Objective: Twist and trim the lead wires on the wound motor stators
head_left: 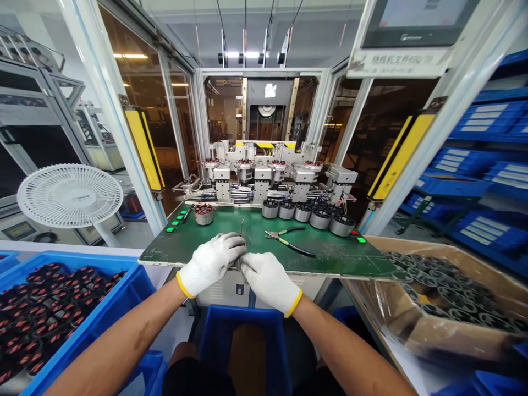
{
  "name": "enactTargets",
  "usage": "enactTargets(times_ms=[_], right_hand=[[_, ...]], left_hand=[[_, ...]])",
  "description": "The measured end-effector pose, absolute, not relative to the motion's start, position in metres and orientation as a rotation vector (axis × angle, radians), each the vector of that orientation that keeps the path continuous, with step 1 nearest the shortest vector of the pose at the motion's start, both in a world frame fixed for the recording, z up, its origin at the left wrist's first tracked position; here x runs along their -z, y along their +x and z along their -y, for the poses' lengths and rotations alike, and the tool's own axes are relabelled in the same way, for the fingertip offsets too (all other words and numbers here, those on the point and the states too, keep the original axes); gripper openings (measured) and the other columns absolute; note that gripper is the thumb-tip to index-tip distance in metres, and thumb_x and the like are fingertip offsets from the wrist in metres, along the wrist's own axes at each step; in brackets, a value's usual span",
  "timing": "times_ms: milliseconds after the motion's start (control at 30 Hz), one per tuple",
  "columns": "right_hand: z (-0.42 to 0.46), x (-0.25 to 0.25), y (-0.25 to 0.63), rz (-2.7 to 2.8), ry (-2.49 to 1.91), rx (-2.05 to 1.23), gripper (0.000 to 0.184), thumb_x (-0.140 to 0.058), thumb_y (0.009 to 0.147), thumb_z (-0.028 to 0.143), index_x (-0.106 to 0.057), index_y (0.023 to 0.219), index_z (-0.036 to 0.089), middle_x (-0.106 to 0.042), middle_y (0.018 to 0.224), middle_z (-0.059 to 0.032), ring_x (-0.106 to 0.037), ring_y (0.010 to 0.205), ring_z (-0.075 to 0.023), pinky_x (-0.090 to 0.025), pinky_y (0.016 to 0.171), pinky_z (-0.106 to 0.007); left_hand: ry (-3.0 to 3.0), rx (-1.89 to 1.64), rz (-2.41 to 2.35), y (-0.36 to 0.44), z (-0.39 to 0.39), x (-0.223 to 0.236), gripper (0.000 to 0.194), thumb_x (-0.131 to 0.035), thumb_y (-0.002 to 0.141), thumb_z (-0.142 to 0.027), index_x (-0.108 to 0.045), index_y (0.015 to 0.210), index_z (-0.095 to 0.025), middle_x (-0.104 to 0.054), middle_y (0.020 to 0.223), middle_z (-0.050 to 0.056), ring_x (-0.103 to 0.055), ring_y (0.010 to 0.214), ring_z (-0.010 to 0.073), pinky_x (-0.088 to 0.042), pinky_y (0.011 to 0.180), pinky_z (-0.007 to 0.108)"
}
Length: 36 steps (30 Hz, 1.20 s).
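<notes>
Head view: we see the left hand (211,263) and right hand (268,280), white-gloved, forearms converging at the near edge of the green table (330,256). Both grips are closed together on a thin wire (243,234) there; pliers (289,241) lie just to the right.

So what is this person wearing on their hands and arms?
The left glove and right glove are white knit work gloves with yellow cuff edges. The left forearm and right forearm are bare, with no sleeves showing.
</notes>
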State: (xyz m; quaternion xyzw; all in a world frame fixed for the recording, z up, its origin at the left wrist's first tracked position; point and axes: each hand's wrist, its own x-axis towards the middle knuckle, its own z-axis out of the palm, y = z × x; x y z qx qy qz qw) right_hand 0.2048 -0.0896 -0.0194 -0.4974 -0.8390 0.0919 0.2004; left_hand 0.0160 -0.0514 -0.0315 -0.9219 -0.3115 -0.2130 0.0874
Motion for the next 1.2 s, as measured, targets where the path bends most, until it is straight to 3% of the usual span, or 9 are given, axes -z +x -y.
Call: enactTargets(times_ms=[100,233,333,433,533,600,800,967,1200], right_hand=[[0.087,0.006,0.206,2.43,-1.339,0.036,0.029,-0.04,0.094,0.032,-0.066,0.093,0.019,-0.07,0.084,-0.0059,-0.064,0.077,-0.019,-0.041,0.068,-0.03],[0.071,0.003,0.215,2.32,-1.006,-0.024,0.037,-0.039,0.094,0.023,-0.051,0.129,0.019,-0.061,0.127,-0.0043,-0.057,0.113,-0.0145,-0.041,0.097,-0.025],[0.067,0.021,0.216,2.387,-1.149,0.098,0.048,-0.038,0.093,0.02,-0.038,0.141,0.018,-0.048,0.142,-0.0072,-0.057,0.113,-0.0171,-0.046,0.094,-0.028],[0.071,0.039,0.214,2.369,-1.462,0.413,0.043,-0.03,0.095,0.021,-0.042,0.137,0.018,-0.057,0.129,-0.0114,-0.063,0.094,-0.0217,-0.049,0.073,-0.033],[0.072,0.044,0.213,2.391,-1.624,0.587,0.034,-0.027,0.094,0.019,-0.058,0.109,0.021,-0.064,0.092,-0.0076,-0.062,0.076,-0.0229,-0.042,0.058,-0.032],[0.069,0.043,0.215,2.407,-1.633,0.589,0.03,-0.029,0.094,0.022,-0.059,0.098,0.023,-0.062,0.083,-0.0047,-0.062,0.072,-0.0228,-0.038,0.055,-0.032],[0.058,0.045,0.217,2.421,-1.586,0.62,0.028,-0.034,0.092,0.022,-0.055,0.11,0.026,-0.06,0.085,-0.0034,-0.062,0.073,-0.0222,-0.034,0.054,-0.032],[0.054,0.045,0.213,2.403,-1.638,0.593,0.034,-0.034,0.092,0.023,-0.052,0.121,0.027,-0.061,0.085,-0.0047,-0.062,0.074,-0.0228,-0.035,0.055,-0.032],[0.05,0.045,0.208,2.381,-1.674,0.59,0.032,-0.035,0.089,0.019,-0.055,0.113,0.025,-0.063,0.081,-0.0056,-0.065,0.072,-0.0257,-0.037,0.054,-0.031]], left_hand=[[-2.699,0.631,0.927,0.016,0.049,0.034,0.038,-0.04,0.087,-0.014,-0.06,0.119,-0.02,-0.058,0.129,0.009,-0.048,0.124,0.0259,-0.044,0.102,0.044],[-2.634,0.682,0.964,0.018,0.045,0.039,0.033,-0.039,0.089,-0.017,-0.064,0.111,-0.02,-0.06,0.126,0.009,-0.052,0.12,0.0261,-0.047,0.097,0.043],[-2.664,0.727,0.954,0.018,0.043,0.042,0.034,-0.037,0.092,-0.021,-0.064,0.114,-0.021,-0.06,0.127,0.009,-0.05,0.123,0.0241,-0.045,0.101,0.041],[-2.71,0.75,0.946,0.018,0.042,0.04,0.036,-0.035,0.093,-0.022,-0.063,0.115,-0.021,-0.06,0.128,0.007,-0.047,0.125,0.024,-0.044,0.103,0.04],[-2.702,0.743,0.937,0.019,0.047,0.033,0.035,-0.034,0.094,-0.023,-0.063,0.113,-0.021,-0.062,0.124,0.006,-0.048,0.122,0.0236,-0.045,0.099,0.039],[-2.629,0.656,0.911,0.021,0.054,0.027,0.032,-0.036,0.094,-0.024,-0.064,0.11,-0.021,-0.063,0.122,0.007,-0.051,0.117,0.0248,-0.047,0.093,0.04],[-2.485,0.192,0.864,0.031,0.085,0.021,0.029,-0.038,0.091,-0.014,-0.065,0.098,-0.021,-0.068,0.105,0.005,-0.059,0.076,0.0197,-0.04,0.058,0.035],[-2.562,0.16,0.906,0.028,0.088,0.026,0.029,-0.036,0.09,-0.014,-0.064,0.099,-0.019,-0.067,0.096,0.008,-0.062,0.082,0.0214,-0.045,0.065,0.034],[-2.698,0.716,1.112,0.019,0.086,0.034,0.033,-0.038,0.086,-0.019,-0.064,0.105,-0.019,-0.07,0.101,0.008,-0.064,0.092,0.023,-0.049,0.08,0.036]])
